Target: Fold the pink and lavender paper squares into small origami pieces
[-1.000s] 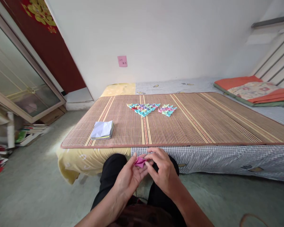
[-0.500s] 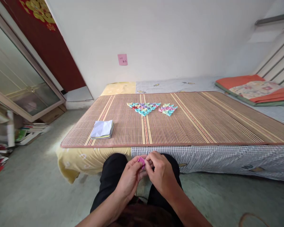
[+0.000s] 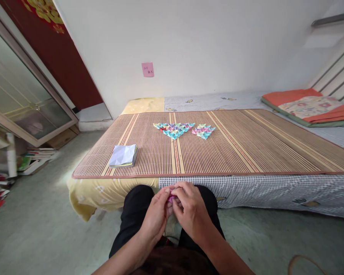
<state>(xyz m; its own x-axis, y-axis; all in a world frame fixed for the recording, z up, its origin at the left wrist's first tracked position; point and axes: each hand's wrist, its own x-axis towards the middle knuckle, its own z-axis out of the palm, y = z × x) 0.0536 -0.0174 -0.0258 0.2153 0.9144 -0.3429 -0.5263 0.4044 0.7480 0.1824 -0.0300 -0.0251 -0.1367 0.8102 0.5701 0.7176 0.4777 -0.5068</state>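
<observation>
Between my hands, just above my knees, is a small folded piece of magenta paper (image 3: 171, 198), mostly covered by fingers. My left hand (image 3: 157, 211) pinches it from the left. The thumb and fingers of my right hand (image 3: 190, 208) close on it from the right. Beyond them on the striped mat, many small folded paper pieces in several colours sit in a large group (image 3: 174, 130) and a smaller group (image 3: 204, 131). A stack of square paper (image 3: 123, 156), with a creased whitish sheet on top, lies to the left on the mat.
The bamboo mat (image 3: 232, 152) covers most of the bed, whose checked sheet (image 3: 260, 193) hangs over the near edge. A folded orange quilt (image 3: 312, 107) lies at the far right. On the wall is a pink note (image 3: 148, 70). A glass-panelled door (image 3: 25, 84) stands at left.
My right fingers have moved over the magenta paper and now hide more of it. The paper shows as a smaller patch. The view has shifted very slightly.
</observation>
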